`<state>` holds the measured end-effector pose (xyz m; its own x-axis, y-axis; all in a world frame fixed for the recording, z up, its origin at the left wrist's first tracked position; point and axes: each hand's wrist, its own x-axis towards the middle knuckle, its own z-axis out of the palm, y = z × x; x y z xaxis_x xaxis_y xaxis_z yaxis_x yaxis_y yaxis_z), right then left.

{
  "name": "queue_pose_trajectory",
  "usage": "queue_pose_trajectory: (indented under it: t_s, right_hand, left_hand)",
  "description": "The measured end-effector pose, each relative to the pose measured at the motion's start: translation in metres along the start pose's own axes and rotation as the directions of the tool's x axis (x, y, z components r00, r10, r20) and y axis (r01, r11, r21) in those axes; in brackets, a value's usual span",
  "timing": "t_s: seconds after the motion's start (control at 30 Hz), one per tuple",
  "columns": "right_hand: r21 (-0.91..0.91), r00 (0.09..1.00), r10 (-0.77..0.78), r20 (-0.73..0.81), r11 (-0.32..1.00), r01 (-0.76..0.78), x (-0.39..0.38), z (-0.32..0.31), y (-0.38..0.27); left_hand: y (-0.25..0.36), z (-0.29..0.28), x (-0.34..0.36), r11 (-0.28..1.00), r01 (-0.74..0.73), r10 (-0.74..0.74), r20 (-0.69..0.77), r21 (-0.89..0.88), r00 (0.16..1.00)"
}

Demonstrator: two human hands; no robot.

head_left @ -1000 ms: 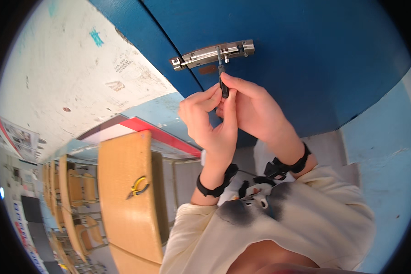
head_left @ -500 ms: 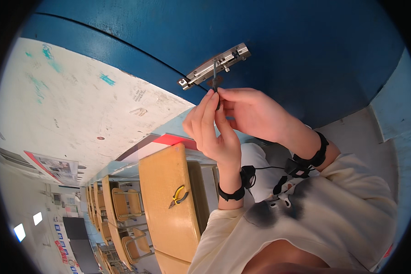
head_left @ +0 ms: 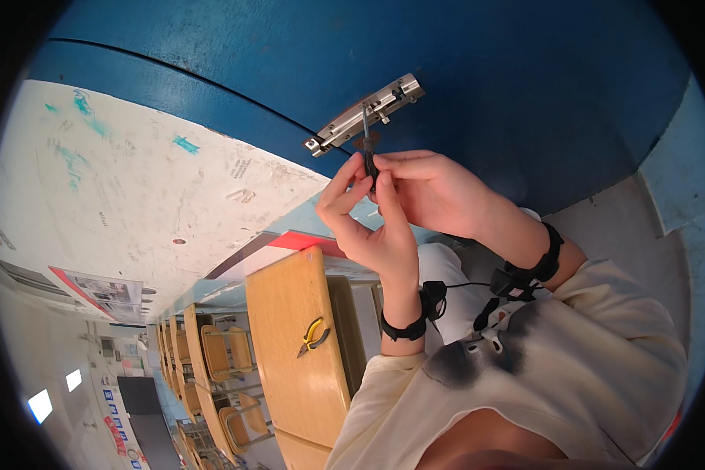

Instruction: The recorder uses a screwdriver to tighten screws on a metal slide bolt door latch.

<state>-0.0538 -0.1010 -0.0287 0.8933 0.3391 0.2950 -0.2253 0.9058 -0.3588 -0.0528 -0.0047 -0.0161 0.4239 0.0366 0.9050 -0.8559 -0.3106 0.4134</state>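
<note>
A metal slide bolt (head_left: pixel 368 113) is mounted slantwise on the blue door (head_left: pixel 517 86), across the seam. The shaft of a screwdriver (head_left: pixel 369 160) points up at the middle of the bolt, its tip on or close to it. My right hand (head_left: pixel 440 186) pinches the dark handle between thumb and fingers. From the other side, the fingertips and thumb of my left hand (head_left: pixel 372 227) close round the same handle, with its fingers bent. Part of the handle is hidden by my fingers.
A wooden desk (head_left: pixel 286 298) stands below left, with yellow-and-black pliers (head_left: pixel 313 337) lying on it. Behind it are rows of desks and chairs (head_left: pixel 225 352). A marked white wall (head_left: pixel 157 188) adjoins the door. Black straps with a cable (head_left: pixel 466 283) sit on both wrists.
My left fingers have shifted on the screwdriver handle, bending more and spreading further from the thumb. My right hand keeps its pinch. The whole view has moved slightly.
</note>
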Motion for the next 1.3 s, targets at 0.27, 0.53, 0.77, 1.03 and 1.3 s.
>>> queue_pose_trajectory:
  t_s: [0.27, 0.53, 0.77, 1.03, 1.3]
  right_hand:
    - [0.056, 0.999, 0.053, 0.010, 0.997, -0.053, 0.001, 0.011, 0.000]
    - [0.009, 1.000, 0.010, -0.016, 1.000, -0.010, 0.003, 0.009, 0.003]
    - [0.103, 0.998, 0.063, 0.002, 0.993, -0.063, 0.003, 0.008, 0.001]
    - [0.061, 0.996, 0.045, -0.078, 0.997, -0.040, 0.005, 0.013, 0.001]
    - [0.009, 0.997, 0.011, -0.070, 1.000, -0.011, 0.003, 0.014, -0.002]
  left_hand:
    - [-0.005, -0.005, 0.007, 0.997, -0.033, 0.034, -0.019, 0.070, 0.999]
    - [-0.001, 0.000, 0.006, 0.991, 0.037, -0.048, -0.086, -0.125, 0.995]
    - [-0.010, -0.006, 0.002, 0.997, -0.021, 0.025, -0.049, 0.078, 0.998]
    - [-0.007, -0.006, -0.001, 0.984, -0.085, 0.088, -0.011, 0.156, 0.996]
    - [-0.005, -0.001, 0.001, 0.996, -0.059, 0.058, 0.009, 0.069, 0.998]
